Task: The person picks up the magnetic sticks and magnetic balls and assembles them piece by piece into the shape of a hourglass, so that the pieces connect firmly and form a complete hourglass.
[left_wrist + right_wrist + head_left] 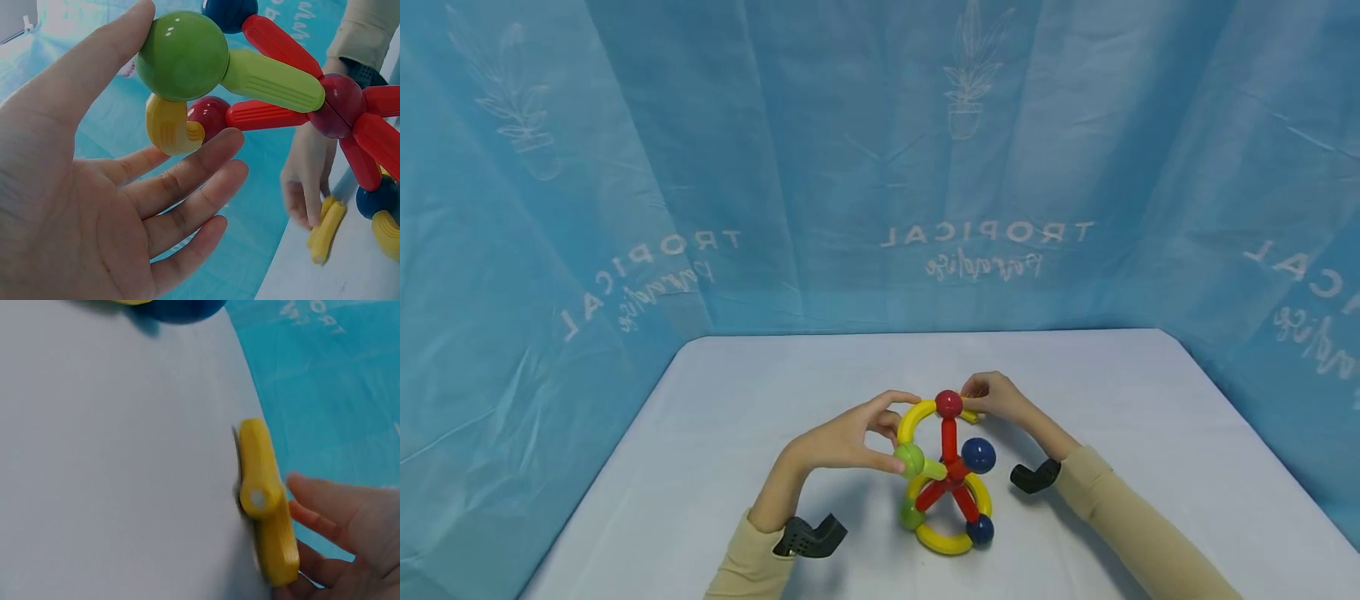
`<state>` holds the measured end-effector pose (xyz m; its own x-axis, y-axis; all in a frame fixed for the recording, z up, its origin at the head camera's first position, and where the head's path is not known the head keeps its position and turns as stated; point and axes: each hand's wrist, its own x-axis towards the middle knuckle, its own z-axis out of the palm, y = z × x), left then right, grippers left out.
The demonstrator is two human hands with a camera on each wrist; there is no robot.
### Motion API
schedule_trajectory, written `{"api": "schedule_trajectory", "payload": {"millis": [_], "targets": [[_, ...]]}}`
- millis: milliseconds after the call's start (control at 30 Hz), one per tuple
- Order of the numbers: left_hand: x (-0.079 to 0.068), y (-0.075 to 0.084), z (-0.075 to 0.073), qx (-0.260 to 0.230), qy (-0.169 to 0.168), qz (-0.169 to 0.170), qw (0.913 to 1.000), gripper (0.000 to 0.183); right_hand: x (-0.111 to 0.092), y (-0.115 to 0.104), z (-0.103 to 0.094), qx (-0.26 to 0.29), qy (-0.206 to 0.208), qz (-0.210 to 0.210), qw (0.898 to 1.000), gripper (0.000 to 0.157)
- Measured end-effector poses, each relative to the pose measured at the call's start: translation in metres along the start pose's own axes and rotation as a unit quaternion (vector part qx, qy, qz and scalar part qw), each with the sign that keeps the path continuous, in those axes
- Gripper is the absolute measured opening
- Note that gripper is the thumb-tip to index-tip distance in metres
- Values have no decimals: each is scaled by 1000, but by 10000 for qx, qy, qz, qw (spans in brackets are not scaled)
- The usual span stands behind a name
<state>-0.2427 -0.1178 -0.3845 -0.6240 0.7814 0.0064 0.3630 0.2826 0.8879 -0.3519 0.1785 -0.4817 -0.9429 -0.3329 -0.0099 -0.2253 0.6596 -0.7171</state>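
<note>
A ball-and-stick toy build stands on the table: red sticks [950, 440] meet at a red centre ball [339, 105], with yellow curved sticks [943, 543] and coloured balls around. My left hand [850, 437] pinches it at the upper left. The thumb presses the green ball [182, 55], and the index finger reaches behind a yellow curved stick [167, 125]. Behind the build, my right hand [1000, 396] holds loose yellow curved sticks [275, 540] by their side, low over the tabletop. Some of its fingertips are hidden behind them in the right wrist view.
The white table [752, 375] has rounded far corners and a blue printed curtain [865, 167] behind it and at the sides. A dark blue ball [978, 456] sticks out on the build's right, near my right wrist's black band [1036, 476].
</note>
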Motion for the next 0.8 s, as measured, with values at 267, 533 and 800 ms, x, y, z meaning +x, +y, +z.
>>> {"api": "schedule_trajectory", "payload": {"millis": [267,533,800], "targets": [[-2,0,0,-5,44,-119,9999,73,-17,12,-8,-52,266,-39,9996,29],[0,0,1,25,34,-68,10000,73,-34,9,-14,-421,198,600,9971,37],[1,0,1,58,43,-30,10000,73,-45,3,-29,468,542,1490,9862,31]]}}
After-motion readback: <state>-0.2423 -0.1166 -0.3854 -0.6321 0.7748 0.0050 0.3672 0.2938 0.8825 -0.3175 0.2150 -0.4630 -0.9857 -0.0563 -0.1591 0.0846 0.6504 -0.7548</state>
